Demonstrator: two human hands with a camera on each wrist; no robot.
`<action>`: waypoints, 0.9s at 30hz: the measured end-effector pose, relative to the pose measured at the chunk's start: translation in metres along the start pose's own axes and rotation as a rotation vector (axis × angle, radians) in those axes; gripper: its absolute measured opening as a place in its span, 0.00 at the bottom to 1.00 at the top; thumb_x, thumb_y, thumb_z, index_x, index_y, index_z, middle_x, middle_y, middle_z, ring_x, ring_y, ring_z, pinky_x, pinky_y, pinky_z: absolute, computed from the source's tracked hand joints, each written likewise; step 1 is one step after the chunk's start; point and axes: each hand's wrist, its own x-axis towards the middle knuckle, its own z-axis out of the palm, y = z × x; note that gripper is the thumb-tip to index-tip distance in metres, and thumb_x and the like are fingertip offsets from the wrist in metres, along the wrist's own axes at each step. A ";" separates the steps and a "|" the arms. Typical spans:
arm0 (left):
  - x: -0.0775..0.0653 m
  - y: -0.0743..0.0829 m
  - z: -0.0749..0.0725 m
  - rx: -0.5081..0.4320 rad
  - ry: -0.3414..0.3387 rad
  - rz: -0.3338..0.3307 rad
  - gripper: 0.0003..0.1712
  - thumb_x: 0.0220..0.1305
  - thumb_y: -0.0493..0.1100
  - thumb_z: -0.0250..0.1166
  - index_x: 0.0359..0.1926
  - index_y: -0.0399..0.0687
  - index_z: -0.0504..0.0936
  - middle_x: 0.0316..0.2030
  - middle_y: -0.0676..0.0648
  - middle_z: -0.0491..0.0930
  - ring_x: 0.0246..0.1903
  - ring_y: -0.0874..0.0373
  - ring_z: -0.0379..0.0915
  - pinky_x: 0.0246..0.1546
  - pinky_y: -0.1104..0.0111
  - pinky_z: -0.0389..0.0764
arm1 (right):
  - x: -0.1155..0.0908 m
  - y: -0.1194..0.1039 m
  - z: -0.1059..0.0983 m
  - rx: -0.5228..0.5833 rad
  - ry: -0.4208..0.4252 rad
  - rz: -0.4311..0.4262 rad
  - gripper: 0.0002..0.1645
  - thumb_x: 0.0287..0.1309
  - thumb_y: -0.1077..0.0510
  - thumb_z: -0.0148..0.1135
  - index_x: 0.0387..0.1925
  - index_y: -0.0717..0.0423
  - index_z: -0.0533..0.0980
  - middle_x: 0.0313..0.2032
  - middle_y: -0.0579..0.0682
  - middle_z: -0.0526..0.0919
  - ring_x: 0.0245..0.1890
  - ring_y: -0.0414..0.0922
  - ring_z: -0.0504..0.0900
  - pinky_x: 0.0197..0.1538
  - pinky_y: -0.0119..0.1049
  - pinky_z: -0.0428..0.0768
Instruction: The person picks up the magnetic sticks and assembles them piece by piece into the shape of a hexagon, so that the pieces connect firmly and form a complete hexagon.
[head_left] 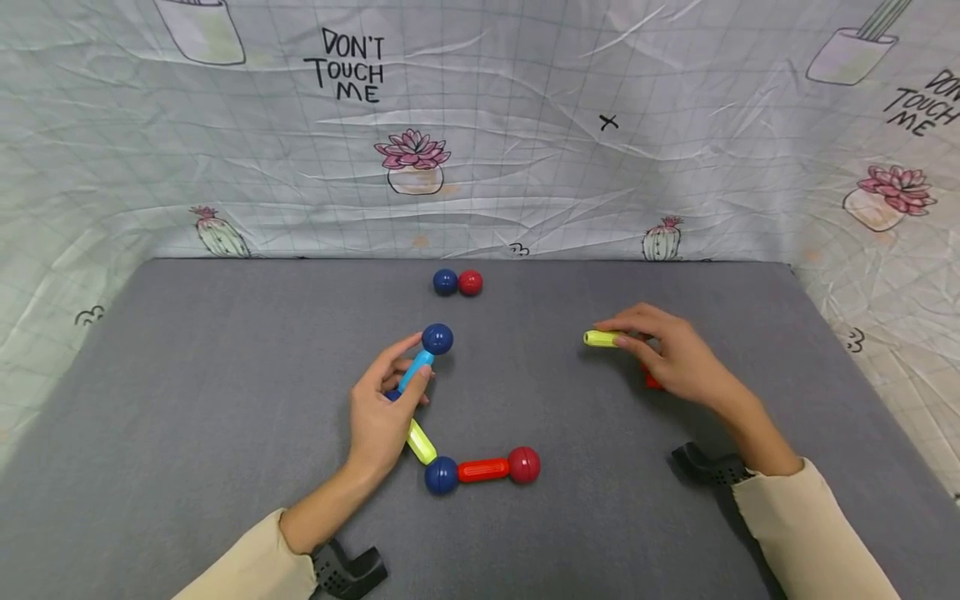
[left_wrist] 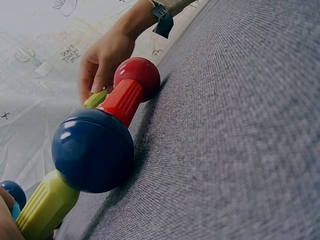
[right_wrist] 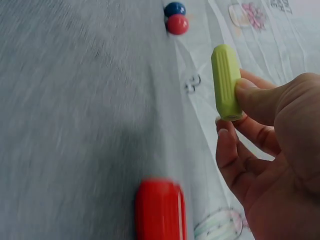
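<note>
My left hand pinches a light blue rod between thumb and fingers. A dark blue ball caps its upper end, and another blue ball at its lower end is mostly hidden by the hand. From there a yellow-green rod runs to a blue ball, then a red rod and a red ball, all joined in a chain. Over on the right, my right hand pinches a loose yellow-green rod, held above the table.
A loose red rod lies on the grey table beneath the right hand. Near the back edge a blue ball and a red ball sit side by side. A printed cloth hangs behind the table.
</note>
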 end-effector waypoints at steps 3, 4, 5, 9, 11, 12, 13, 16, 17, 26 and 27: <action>0.000 0.000 0.000 0.001 0.001 0.003 0.21 0.61 0.25 0.61 0.56 0.31 0.75 0.30 0.36 0.80 0.20 0.43 0.73 0.25 0.63 0.78 | 0.009 -0.006 0.004 0.031 -0.014 -0.007 0.18 0.62 0.66 0.60 0.52 0.50 0.80 0.46 0.43 0.78 0.44 0.38 0.76 0.44 0.30 0.73; 0.000 0.000 0.000 0.002 0.001 0.004 0.21 0.61 0.25 0.61 0.56 0.31 0.75 0.30 0.37 0.80 0.20 0.43 0.73 0.25 0.63 0.78 | 0.011 -0.008 0.006 0.038 -0.016 -0.014 0.18 0.62 0.66 0.60 0.52 0.50 0.80 0.46 0.43 0.79 0.43 0.38 0.76 0.43 0.29 0.73; 0.000 0.000 0.000 0.003 0.001 0.005 0.21 0.61 0.25 0.61 0.56 0.31 0.75 0.30 0.36 0.80 0.20 0.43 0.73 0.25 0.63 0.78 | 0.014 -0.010 0.008 0.047 -0.018 -0.020 0.18 0.62 0.66 0.60 0.52 0.50 0.80 0.46 0.44 0.79 0.43 0.39 0.76 0.43 0.29 0.73; 0.000 0.001 0.000 0.005 0.001 0.004 0.21 0.61 0.25 0.61 0.56 0.31 0.75 0.30 0.37 0.80 0.20 0.44 0.73 0.25 0.63 0.78 | 0.025 -0.017 0.017 0.074 -0.036 -0.048 0.17 0.62 0.66 0.59 0.51 0.51 0.80 0.45 0.44 0.79 0.42 0.40 0.75 0.41 0.33 0.71; 0.000 0.001 0.000 0.006 0.002 0.003 0.21 0.61 0.25 0.61 0.56 0.31 0.75 0.30 0.37 0.80 0.20 0.44 0.73 0.25 0.63 0.78 | 0.030 -0.021 0.020 0.087 -0.053 -0.054 0.17 0.63 0.65 0.59 0.51 0.50 0.81 0.44 0.43 0.79 0.42 0.40 0.75 0.41 0.34 0.71; 0.000 0.001 0.000 0.006 0.001 0.001 0.21 0.61 0.25 0.61 0.56 0.31 0.75 0.30 0.37 0.80 0.20 0.44 0.73 0.25 0.63 0.78 | 0.033 -0.023 0.022 0.091 -0.062 -0.056 0.16 0.63 0.65 0.60 0.51 0.49 0.81 0.44 0.42 0.79 0.42 0.40 0.75 0.42 0.34 0.72; 0.000 0.001 0.000 0.006 0.002 0.001 0.21 0.61 0.25 0.61 0.56 0.31 0.75 0.30 0.37 0.80 0.20 0.44 0.73 0.25 0.63 0.78 | 0.036 -0.025 0.023 0.096 -0.070 -0.058 0.16 0.63 0.64 0.60 0.51 0.49 0.81 0.44 0.41 0.79 0.41 0.39 0.75 0.41 0.34 0.72; 0.001 0.001 0.000 0.007 0.001 0.000 0.21 0.61 0.25 0.61 0.56 0.31 0.75 0.30 0.37 0.80 0.20 0.44 0.73 0.25 0.63 0.78 | 0.043 -0.031 0.027 0.107 -0.086 -0.066 0.16 0.63 0.64 0.60 0.50 0.47 0.81 0.44 0.40 0.78 0.42 0.38 0.75 0.42 0.34 0.73; 0.001 0.001 0.000 0.006 0.001 0.000 0.21 0.61 0.25 0.61 0.56 0.31 0.75 0.30 0.37 0.80 0.20 0.43 0.73 0.25 0.63 0.78 | 0.046 -0.033 0.028 0.110 -0.087 -0.070 0.16 0.63 0.64 0.60 0.50 0.47 0.81 0.44 0.40 0.78 0.42 0.38 0.75 0.42 0.34 0.73; 0.000 0.001 0.000 0.002 -0.002 -0.001 0.21 0.61 0.25 0.61 0.56 0.30 0.75 0.31 0.35 0.79 0.20 0.43 0.73 0.24 0.65 0.77 | 0.065 -0.046 0.040 0.118 -0.100 -0.053 0.16 0.62 0.65 0.60 0.50 0.48 0.81 0.45 0.43 0.78 0.41 0.40 0.75 0.41 0.37 0.73; 0.000 0.000 -0.001 0.002 -0.002 -0.003 0.21 0.61 0.26 0.61 0.56 0.30 0.75 0.31 0.35 0.79 0.20 0.43 0.73 0.24 0.64 0.77 | 0.067 -0.047 0.043 0.122 -0.106 -0.049 0.16 0.62 0.65 0.60 0.49 0.49 0.81 0.45 0.43 0.78 0.41 0.40 0.75 0.41 0.38 0.74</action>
